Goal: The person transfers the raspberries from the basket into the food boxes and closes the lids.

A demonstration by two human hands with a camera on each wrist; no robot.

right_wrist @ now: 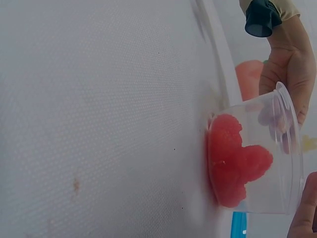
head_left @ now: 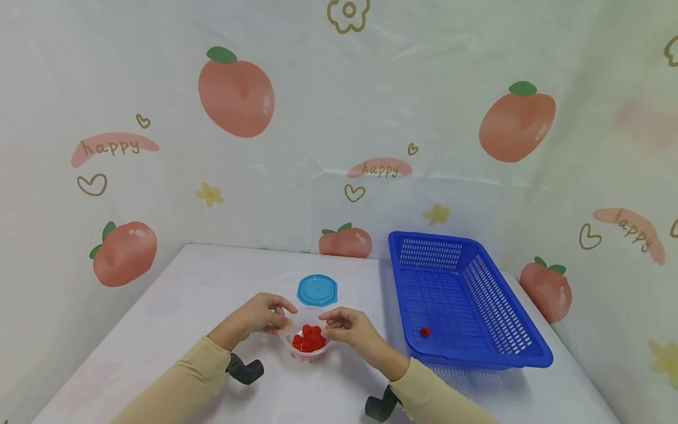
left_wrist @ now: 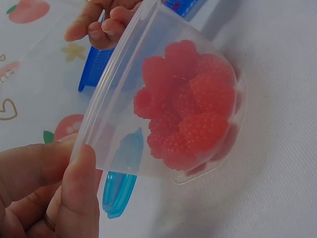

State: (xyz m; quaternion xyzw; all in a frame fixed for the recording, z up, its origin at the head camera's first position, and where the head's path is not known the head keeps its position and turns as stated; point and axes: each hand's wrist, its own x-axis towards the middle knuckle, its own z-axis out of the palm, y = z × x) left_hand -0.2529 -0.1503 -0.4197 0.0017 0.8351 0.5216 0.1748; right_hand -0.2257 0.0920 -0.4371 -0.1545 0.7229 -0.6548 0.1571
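A clear plastic bowl [head_left: 306,355] stands on the white table with several red raspberries [left_wrist: 185,106] inside. At its left rim, my left hand [head_left: 263,314] pinches the edge between thumb and fingers. My right hand [head_left: 352,328] is at the opposite side, its fingertips right by the rim; the index finger reaches over the opening while other fingers bend loosely. Just behind the bowl lies a blue lid [head_left: 317,290], flat on the table. In the right wrist view the raspberries show through the bowl's clear wall [right_wrist: 262,198].
To the right stands a large blue plastic basket [head_left: 477,353] with slotted walls, holding a single raspberry [head_left: 425,332] near its left side. A white cloth [head_left: 296,194] printed with fruit and hearts hangs behind the table [head_left: 159,306]. Black wrist devices [head_left: 246,370] hang below both sleeves.
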